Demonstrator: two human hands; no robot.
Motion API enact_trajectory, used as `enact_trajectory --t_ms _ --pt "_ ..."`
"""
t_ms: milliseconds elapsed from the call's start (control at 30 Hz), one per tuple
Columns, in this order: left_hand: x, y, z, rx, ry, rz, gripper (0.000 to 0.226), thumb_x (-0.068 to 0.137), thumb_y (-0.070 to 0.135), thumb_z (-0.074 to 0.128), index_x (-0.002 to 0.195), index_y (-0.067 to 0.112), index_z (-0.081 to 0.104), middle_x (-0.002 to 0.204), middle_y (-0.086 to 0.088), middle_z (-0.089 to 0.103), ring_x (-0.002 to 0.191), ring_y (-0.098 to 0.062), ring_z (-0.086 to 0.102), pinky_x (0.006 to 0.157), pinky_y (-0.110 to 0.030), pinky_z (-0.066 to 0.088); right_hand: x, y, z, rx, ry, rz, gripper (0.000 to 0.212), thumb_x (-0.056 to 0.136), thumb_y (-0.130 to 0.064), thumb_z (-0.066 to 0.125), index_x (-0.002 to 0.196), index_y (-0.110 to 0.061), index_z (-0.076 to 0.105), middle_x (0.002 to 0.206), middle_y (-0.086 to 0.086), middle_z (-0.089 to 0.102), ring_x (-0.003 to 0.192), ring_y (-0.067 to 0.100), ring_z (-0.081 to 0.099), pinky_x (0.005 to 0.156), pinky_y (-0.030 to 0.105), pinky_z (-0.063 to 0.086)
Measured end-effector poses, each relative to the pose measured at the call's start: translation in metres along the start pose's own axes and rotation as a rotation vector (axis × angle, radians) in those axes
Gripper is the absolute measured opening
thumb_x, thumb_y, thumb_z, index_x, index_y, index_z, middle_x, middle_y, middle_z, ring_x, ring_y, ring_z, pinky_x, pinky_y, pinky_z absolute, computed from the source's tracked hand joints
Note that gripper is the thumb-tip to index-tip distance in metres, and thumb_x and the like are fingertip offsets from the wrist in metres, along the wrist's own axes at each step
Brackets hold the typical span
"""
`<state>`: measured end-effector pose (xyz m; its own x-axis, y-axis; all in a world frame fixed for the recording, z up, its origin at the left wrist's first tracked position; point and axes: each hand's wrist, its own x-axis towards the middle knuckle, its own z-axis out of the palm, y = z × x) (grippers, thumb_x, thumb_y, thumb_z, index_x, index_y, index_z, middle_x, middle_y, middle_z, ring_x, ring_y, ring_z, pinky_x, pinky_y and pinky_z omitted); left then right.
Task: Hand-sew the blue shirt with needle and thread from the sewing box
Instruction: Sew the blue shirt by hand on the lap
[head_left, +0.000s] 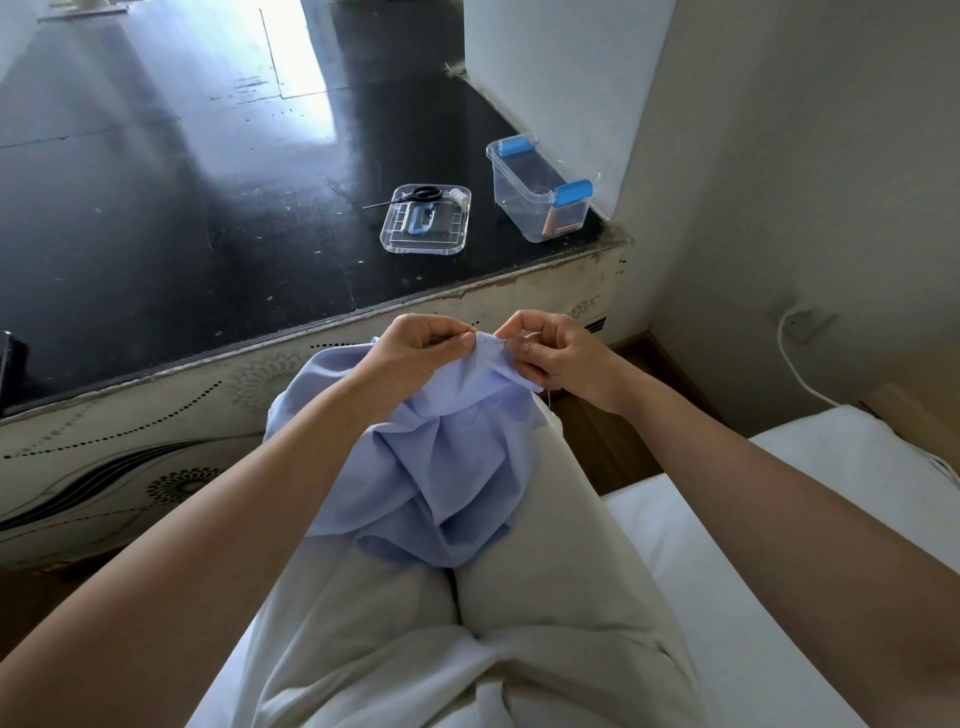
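The blue shirt (441, 467) lies bunched on my lap, its top edge lifted in front of me. My left hand (410, 348) pinches that raised fold between thumb and fingers. My right hand (556, 353) pinches a thin needle (496, 340) that pokes through the fold, right next to my left thumb. A fine thread hangs below my right hand. The clear sewing box (537, 192) with blue latches stands open on the dark table, at the far right by the wall.
The box lid (425, 221) lies flat on the black table (156, 208), carrying scissors (415, 196) and a white thread spool (458, 196). A white cable (795, 369) runs down the right wall. I sit on a white bed (779, 519), legs in pale trousers.
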<state>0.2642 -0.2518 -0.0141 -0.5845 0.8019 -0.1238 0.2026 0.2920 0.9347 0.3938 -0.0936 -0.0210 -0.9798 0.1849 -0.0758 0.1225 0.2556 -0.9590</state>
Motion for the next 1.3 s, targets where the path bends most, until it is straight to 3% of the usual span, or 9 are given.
enact_trajectory --t_ms 133,233,367,500,667,833,1000,1300 --pt "0.001 -0.003 -0.001 -0.058 -0.027 -0.069 0.018 0.095 0.017 0.061 0.102 0.005 0.072 0.091 -0.009 0.067 0.082 -0.016 0.057 0.072 -0.027 0.048 -0.002 -0.001 -0.001 0.038 -0.038 0.003 0.019 0.103 -0.015 0.044 0.103 -0.001 0.056 0.065 0.008 0.05 0.048 0.007 0.041 0.049 0.012 0.038" --pt "-0.001 -0.004 -0.001 -0.105 -0.047 -0.079 0.018 0.094 0.016 0.062 0.103 0.005 0.072 0.089 -0.007 0.067 0.081 -0.015 0.056 0.07 -0.023 0.047 -0.003 0.001 -0.001 0.054 -0.065 0.0 0.018 0.103 -0.016 0.044 0.1 -0.004 0.057 0.062 0.002 0.051 0.048 0.008 0.039 0.05 0.014 0.038" --pt "-0.003 -0.002 -0.002 -0.16 -0.039 -0.111 0.013 0.094 0.019 0.062 0.096 0.012 0.073 0.088 -0.007 0.068 0.081 -0.016 0.058 0.07 -0.026 0.048 -0.002 0.0 0.0 0.046 -0.051 -0.005 0.018 0.103 -0.017 0.043 0.101 -0.005 0.057 0.066 0.006 0.052 0.049 0.009 0.041 0.05 0.014 0.039" --pt "-0.002 0.0 -0.002 -0.173 -0.031 -0.135 0.015 0.093 0.019 0.063 0.098 0.007 0.072 0.091 -0.01 0.067 0.082 -0.019 0.058 0.068 -0.027 0.049 -0.001 0.0 0.0 0.057 -0.038 -0.013 0.017 0.103 -0.017 0.043 0.1 -0.007 0.057 0.071 0.011 0.052 0.05 0.009 0.043 0.051 0.012 0.042" --pt "-0.005 0.001 -0.001 -0.226 -0.033 -0.141 0.011 0.093 0.017 0.062 0.091 0.011 0.071 0.085 -0.007 0.066 0.078 -0.017 0.057 0.065 -0.024 0.049 -0.001 0.004 0.002 0.07 -0.052 -0.02 0.018 0.103 -0.017 0.042 0.098 -0.008 0.057 0.063 0.002 0.054 0.049 0.008 0.043 0.052 0.014 0.041" --pt "-0.006 0.004 0.0 -0.224 -0.054 -0.163 0.011 0.093 0.018 0.06 0.089 0.015 0.071 0.088 -0.007 0.067 0.082 -0.019 0.058 0.071 -0.029 0.05 -0.002 0.003 0.001 0.114 -0.073 -0.031 0.016 0.102 -0.02 0.044 0.102 -0.01 0.057 0.067 0.009 0.052 0.051 0.01 0.042 0.054 0.015 0.042" --pt "-0.005 0.006 0.002 -0.265 -0.062 -0.171 0.011 0.093 0.014 0.061 0.091 0.012 0.071 0.083 -0.005 0.068 0.076 -0.016 0.061 0.065 -0.022 0.053 -0.002 0.002 0.001 0.106 -0.071 -0.035 0.016 0.103 -0.018 0.043 0.097 -0.009 0.055 0.058 -0.003 0.052 0.048 0.008 0.04 0.052 0.015 0.04" --pt "-0.005 0.004 0.004 -0.278 -0.039 -0.206 0.011 0.094 0.015 0.061 0.091 0.013 0.071 0.085 -0.007 0.068 0.077 -0.016 0.061 0.063 -0.021 0.053 0.002 0.004 0.007 0.086 -0.021 -0.024 0.02 0.097 -0.028 0.049 0.093 -0.009 0.054 0.061 0.0 0.055 0.048 0.008 0.045 0.052 0.017 0.044"
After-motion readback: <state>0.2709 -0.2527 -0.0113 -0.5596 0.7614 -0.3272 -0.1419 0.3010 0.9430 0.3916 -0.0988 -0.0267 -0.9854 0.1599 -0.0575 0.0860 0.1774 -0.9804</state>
